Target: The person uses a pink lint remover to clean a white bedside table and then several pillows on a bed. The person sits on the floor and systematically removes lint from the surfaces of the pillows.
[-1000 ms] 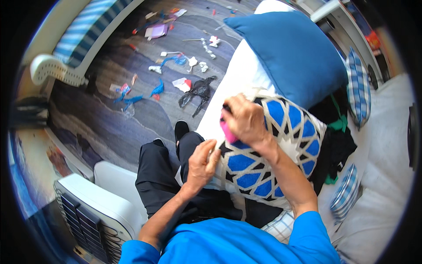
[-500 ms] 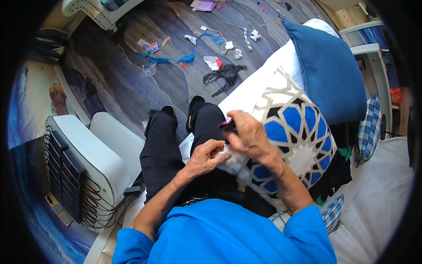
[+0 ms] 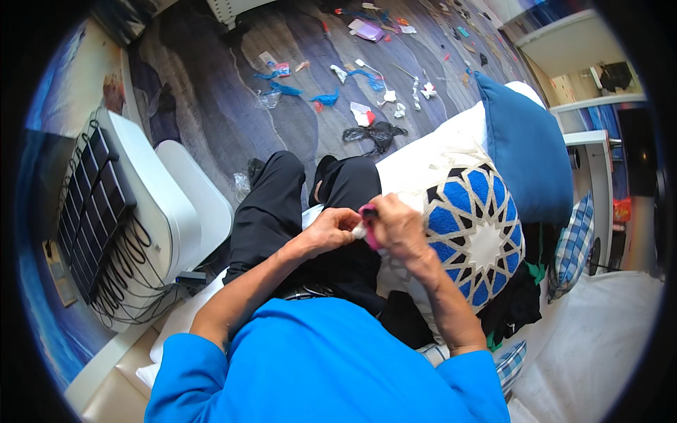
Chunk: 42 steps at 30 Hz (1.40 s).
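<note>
My left hand (image 3: 330,230) is closed, its fingertips pinching a small white piece (image 3: 359,230) whose kind I cannot make out. Right beside it, my right hand (image 3: 399,225) grips a small pink and black object (image 3: 368,224); its kind is mostly hidden by the fingers. Both hands meet above my lap, over the black trousers (image 3: 282,201). A cushion with a blue, black and beige star pattern (image 3: 485,243) lies against my right forearm. Behind it leans a plain dark blue pillow (image 3: 529,158).
Torn plastic bags and scraps lie over the grey patterned floor, among them a black bag (image 3: 377,135) and a purple box (image 3: 366,29). To the left stands a white chair-like unit (image 3: 151,204) with black panels and cords. Checked blue cushions (image 3: 572,247) lie at right.
The view has shifted, and the scene sits differently in it. My right hand has turned, showing more of the pink on its object. My hands remain close together.
</note>
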Motion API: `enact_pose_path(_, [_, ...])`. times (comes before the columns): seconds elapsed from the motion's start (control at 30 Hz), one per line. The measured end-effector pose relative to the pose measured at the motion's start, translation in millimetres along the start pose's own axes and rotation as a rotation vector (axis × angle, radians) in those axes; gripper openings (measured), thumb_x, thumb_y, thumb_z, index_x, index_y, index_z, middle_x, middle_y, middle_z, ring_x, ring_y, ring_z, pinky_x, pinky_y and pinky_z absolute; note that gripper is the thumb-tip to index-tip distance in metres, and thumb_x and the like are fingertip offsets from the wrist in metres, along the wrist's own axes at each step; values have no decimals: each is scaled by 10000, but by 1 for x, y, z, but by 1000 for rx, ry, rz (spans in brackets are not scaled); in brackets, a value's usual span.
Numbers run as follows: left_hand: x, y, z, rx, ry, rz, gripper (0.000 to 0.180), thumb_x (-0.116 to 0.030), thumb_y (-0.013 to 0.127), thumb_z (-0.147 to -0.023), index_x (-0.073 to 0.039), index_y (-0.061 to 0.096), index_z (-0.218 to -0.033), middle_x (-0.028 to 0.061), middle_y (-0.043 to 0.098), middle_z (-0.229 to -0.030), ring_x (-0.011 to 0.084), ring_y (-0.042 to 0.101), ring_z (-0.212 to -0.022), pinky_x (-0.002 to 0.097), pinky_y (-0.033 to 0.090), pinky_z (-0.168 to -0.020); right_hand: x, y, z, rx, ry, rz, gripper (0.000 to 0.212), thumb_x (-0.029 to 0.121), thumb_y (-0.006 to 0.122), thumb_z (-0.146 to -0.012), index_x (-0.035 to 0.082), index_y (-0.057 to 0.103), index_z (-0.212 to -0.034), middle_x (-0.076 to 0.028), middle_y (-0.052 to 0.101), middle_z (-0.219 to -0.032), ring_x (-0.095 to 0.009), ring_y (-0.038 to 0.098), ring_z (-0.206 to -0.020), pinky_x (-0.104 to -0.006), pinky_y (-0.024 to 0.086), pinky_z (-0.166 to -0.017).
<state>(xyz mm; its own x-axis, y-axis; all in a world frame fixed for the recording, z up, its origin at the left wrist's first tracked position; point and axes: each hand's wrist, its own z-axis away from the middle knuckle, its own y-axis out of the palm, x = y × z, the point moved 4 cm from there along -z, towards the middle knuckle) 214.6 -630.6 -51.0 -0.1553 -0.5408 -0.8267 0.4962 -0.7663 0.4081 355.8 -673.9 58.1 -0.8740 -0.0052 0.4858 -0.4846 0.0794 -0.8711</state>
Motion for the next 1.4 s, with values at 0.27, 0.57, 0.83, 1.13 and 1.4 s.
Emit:
enact_pose_path(0.27, [-2,0,-2,-65,-52,25,290,-22,675,-869,5,655,-1158,30,695,-990,89,624,-879,242,490,-774,-5,-12,-17,-3,122,42,160,118,686,-838,34,643,-968,-174,660,-863,-351,680,-777,-421,542,-677])
enact_pose_path(0.57, [-2,-7,0,-208,101,-16,251,48,677,-803,-5,635,-1044,25,655,-895,95,623,-833,256,517,-774,-19,-30,-40,-37,75,158,117,162,642,-874,61,619,-927,-173,638,-805,-368,663,-704,-462,527,-603])
enact_pose_path(0.83, [-22,2,11,-225,254,-379,200,64,585,-811,-16,613,-992,28,600,-753,92,548,-675,277,465,-612,-4,9,-19,98,11,61,124,149,636,-842,60,579,-906,-193,622,-814,-398,646,-678,-474,526,-610])
enact_pose_path(1.13, [-26,-3,14,-213,344,-560,213,68,624,-791,-37,618,-977,22,565,-714,100,523,-610,275,431,-560,-65,-55,-61,-25,259,242,250,264,683,-867,78,630,-1026,-211,689,-893,-370,691,-833,-461,544,-728])
enact_pose_path(1.4, [-23,-3,11,-301,363,-603,266,-52,710,-814,-18,650,-1071,57,628,-851,97,580,-683,263,473,-612,-11,-1,-30,158,-71,94,235,265,695,-829,83,610,-950,-160,635,-831,-368,650,-756,-483,521,-666])
